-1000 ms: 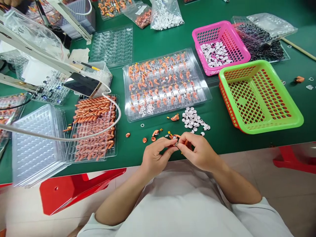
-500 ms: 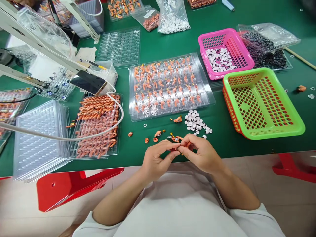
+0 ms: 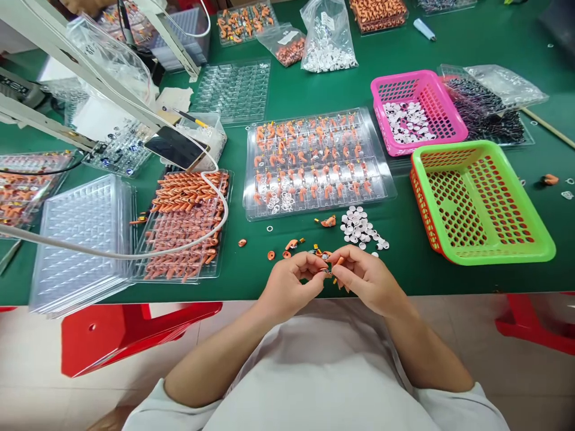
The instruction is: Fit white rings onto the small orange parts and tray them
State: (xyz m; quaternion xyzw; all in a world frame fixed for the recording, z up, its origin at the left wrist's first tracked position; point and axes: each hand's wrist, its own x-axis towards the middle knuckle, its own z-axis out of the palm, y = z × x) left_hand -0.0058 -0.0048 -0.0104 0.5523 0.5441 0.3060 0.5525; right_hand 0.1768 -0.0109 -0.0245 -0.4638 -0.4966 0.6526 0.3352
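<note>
1. left hand (image 3: 287,284) and right hand (image 3: 366,278) pinch one small orange part (image 3: 330,270) between closed fingertips, just nearer the body than the white discs (image 3: 362,230).
2. best to keep both grips low and steady; the part is tiny and looks easy to drop.
3. the green basket (image 3: 480,200) sits right of the discs.

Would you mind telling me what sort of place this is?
Probably a small-parts assembly bench: clear plastic blister trays of little orange parts on a green table mat, a pink mesh basket of white discs, and both hands pinching one tiny piece.
</note>
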